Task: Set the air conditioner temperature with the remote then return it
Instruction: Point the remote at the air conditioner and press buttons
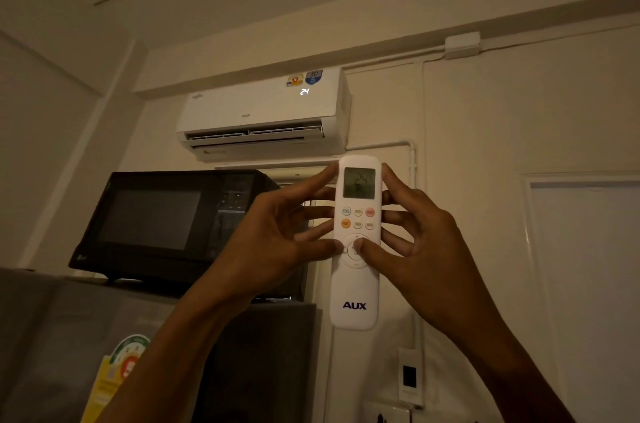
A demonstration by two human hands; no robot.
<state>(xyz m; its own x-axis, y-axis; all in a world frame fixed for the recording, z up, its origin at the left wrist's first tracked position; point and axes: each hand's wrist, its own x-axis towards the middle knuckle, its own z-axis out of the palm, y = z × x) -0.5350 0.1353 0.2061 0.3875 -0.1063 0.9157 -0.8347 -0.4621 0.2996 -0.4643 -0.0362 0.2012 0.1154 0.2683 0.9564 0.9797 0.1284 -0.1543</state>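
A white AUX remote (355,298) is held upright in front of me, its small screen lit at the top. My left hand (277,239) grips its left edge, thumb at the round button pad. My right hand (419,232) grips the right edge, and its thumb lies on the middle of that pad. High on the wall above hangs the white air conditioner (256,110), its louvre open and its front showing 24.
A black microwave (166,221) stands on a grey fridge (69,336) at the left. On the wall below the remote are a small white holder (410,376) and a socket plate (388,414). A white door (585,284) is at the right.
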